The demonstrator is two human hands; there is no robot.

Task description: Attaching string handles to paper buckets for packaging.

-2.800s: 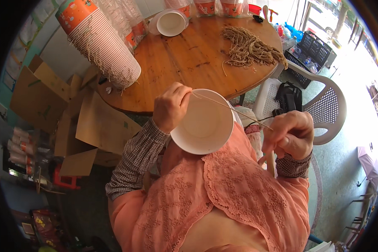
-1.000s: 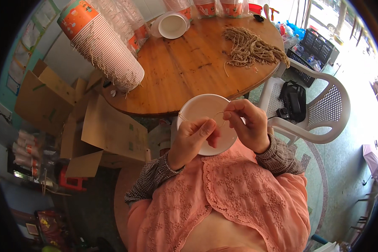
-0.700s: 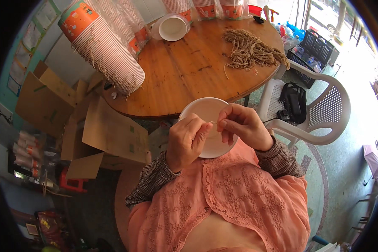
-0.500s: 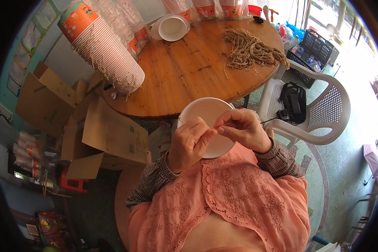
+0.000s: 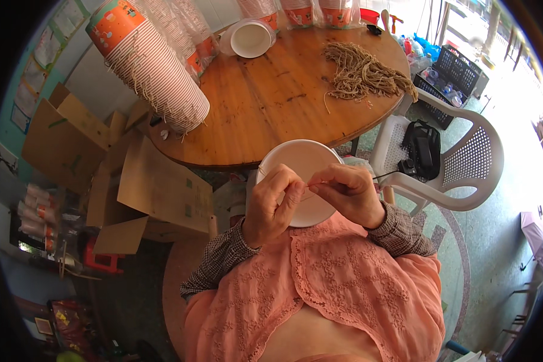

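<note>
A white paper tub [image 5: 300, 157] sits open-topped in front of my body, close to the table's near edge. Over its mouth, my left hand [image 5: 276, 199] is closed in a pinch with thumb and forefinger together. Facing it, my right hand [image 5: 351, 192] pinches too, fingertips nearly meeting the left ones. A thin string [image 5: 307, 186] runs between the fingertips; most of it is hidden by the fingers. A short strand shows at the tub's left rim.
On the wooden table [image 5: 265, 114] lie a bundle of tan strings [image 5: 365, 69], a tilted white tub [image 5: 251, 39] and a long stack of nested orange-patterned tubs [image 5: 157, 72]. Cardboard boxes [image 5: 157, 187] stand left; a white plastic chair [image 5: 473, 139] with a black bag [image 5: 423, 148] stands right.
My fingertips have drawn slightly apart, and the right hand's fingers have tilted a little. The string between them shows more. The tub stays almost where it was.
</note>
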